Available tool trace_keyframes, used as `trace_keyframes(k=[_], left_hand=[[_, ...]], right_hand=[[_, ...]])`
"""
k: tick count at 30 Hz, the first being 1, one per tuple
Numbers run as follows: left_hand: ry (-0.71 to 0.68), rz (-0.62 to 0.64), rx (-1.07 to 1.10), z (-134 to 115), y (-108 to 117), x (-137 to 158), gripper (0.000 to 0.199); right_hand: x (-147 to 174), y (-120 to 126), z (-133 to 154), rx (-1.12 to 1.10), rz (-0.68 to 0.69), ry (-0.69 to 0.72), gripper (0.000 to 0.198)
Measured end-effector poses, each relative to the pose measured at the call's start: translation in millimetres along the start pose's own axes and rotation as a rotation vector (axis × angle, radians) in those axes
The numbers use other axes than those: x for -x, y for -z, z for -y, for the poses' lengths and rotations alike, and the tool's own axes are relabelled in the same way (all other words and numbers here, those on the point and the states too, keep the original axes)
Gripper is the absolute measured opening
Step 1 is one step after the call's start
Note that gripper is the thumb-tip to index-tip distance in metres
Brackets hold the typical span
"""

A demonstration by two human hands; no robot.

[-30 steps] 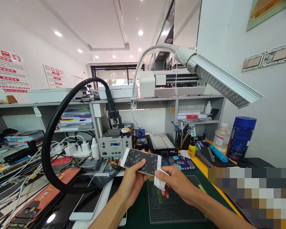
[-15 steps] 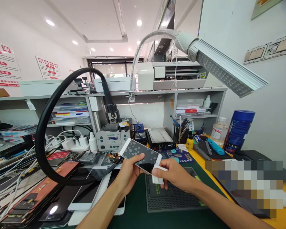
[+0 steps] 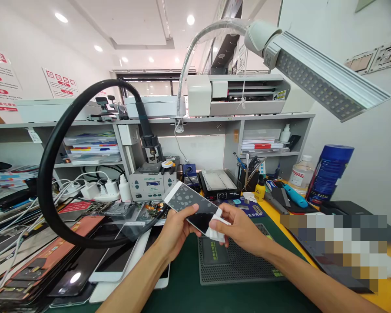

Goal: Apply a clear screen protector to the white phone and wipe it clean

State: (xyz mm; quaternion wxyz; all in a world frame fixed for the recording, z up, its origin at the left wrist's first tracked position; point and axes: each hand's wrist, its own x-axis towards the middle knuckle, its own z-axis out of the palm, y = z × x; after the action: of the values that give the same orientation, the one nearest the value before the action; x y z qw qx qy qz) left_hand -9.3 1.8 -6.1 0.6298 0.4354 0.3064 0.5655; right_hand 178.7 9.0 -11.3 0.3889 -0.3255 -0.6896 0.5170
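My left hand [image 3: 179,228] grips a white-framed smartphone [image 3: 190,202] by its near long edge, thumb on the glass and fingers underneath. The phone is tilted with its screen facing me. Pale round spots cover much of the dark screen. My right hand [image 3: 236,226] pinches a folded white wipe [image 3: 217,232] and presses it on the phone's lower right end. Part of the wipe hangs over the edge. Below both hands lies a dark perforated mat [image 3: 237,265] on the green work surface [image 3: 182,287].
Stacked phones and tablets [image 3: 114,261] crowd the left. A thick black hose [image 3: 45,174] loops above them from a grey rework station [image 3: 151,187]. Behind the phone stands a flat heating plate [image 3: 220,182]. A yellow bottle [image 3: 260,190] and blue canister [image 3: 332,174] are at right; a lamp [image 3: 319,74] overhangs.
The wipe has shifted across the phone's lower end and now lies flatter over its corner. Both hands keep their hold. The whole view has shifted slightly.
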Motion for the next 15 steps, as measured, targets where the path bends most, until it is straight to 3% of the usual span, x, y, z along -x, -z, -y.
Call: trace_keyframes(k=[15], left_hand=[[-0.003,0.012,-0.072,3.1,3.5,-2.6,0.025]], right_hand=[[2.6,-4.2,0.7,0.059,0.031,-0.024,0.037]])
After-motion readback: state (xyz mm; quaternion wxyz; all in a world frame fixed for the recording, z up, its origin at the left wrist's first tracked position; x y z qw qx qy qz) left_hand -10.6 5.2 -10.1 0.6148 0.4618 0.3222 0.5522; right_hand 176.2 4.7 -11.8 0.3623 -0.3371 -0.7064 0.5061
